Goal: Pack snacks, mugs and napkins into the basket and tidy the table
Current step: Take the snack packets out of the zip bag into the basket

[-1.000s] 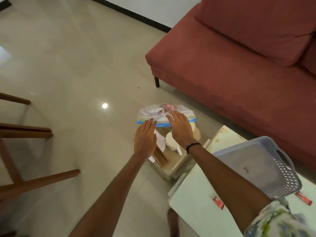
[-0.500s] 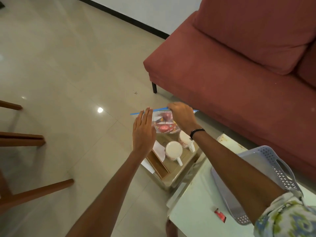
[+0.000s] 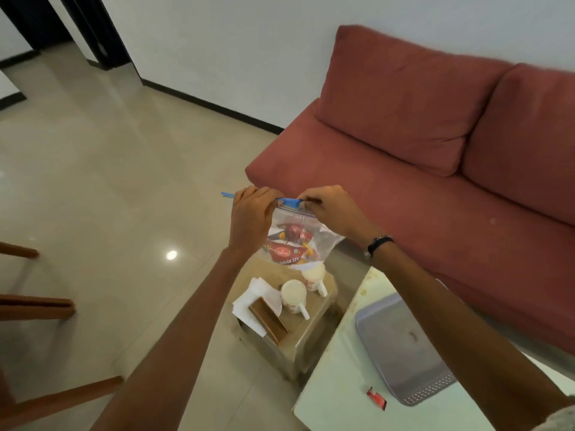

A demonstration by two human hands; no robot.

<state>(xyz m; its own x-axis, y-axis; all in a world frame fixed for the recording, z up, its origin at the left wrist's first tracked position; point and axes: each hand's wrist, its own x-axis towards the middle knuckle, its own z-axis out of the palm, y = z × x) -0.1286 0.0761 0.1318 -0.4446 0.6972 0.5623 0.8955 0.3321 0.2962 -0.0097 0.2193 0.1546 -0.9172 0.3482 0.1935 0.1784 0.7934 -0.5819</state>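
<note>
Both the left hand [image 3: 249, 219] and the right hand [image 3: 326, 208] pinch the blue zip strip of the clear plastic snack bag [image 3: 294, 241], which hangs below the fingers above two white mugs [image 3: 294, 295]; light, limp, slippery film, so the stiffer seal is the best hold

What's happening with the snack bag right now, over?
Left hand and right hand both pinch the blue zip strip. Snack bag hangs in the air above the two mugs. Basket waits, nothing in the way.
</note>
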